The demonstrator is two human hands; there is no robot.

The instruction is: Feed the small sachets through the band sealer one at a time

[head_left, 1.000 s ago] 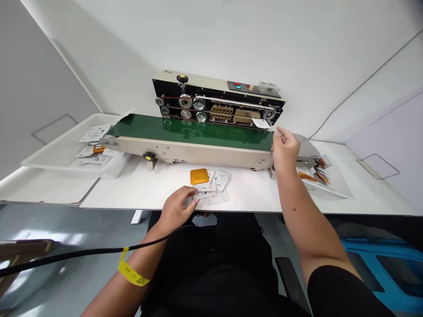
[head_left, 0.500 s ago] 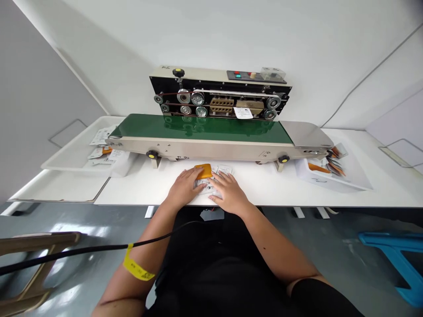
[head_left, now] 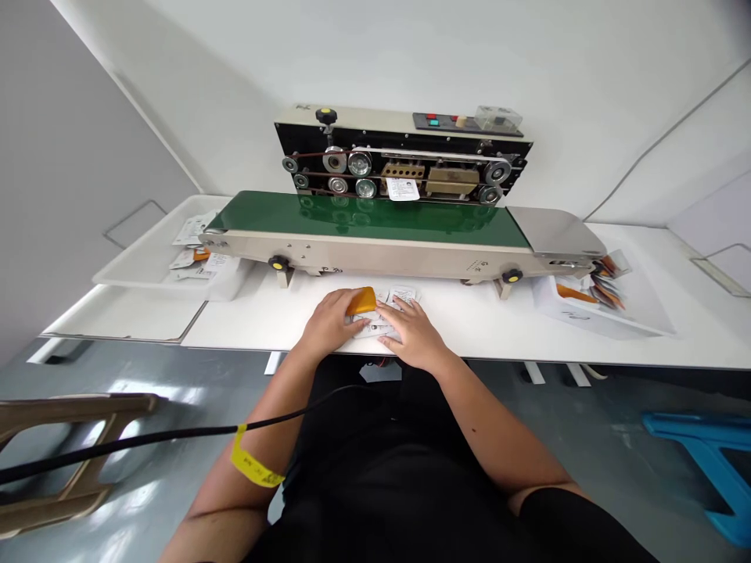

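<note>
At the front of the table, my left hand is closed on a small orange packet, which stands tilted up from the table. Its fingers go behind the packet, partly out of sight. My right hand lies with fingers spread over white printed packets, its fingertips close to the orange packet's right edge. Part of another white printed packet shows just beyond my right fingertips. In the band sealing machine, a white packet hangs upright above the green conveyor belt.
A white bin with several white and orange packets stands at the left. Another white bin, holding orange and dark packets, is at the right. A black cable crosses my left arm. A blue stool is at the lower right.
My left hand has tilted the orange packet up off the white packets. The white packet in the sealing machine has moved left. The whole view has shifted slightly.
</note>
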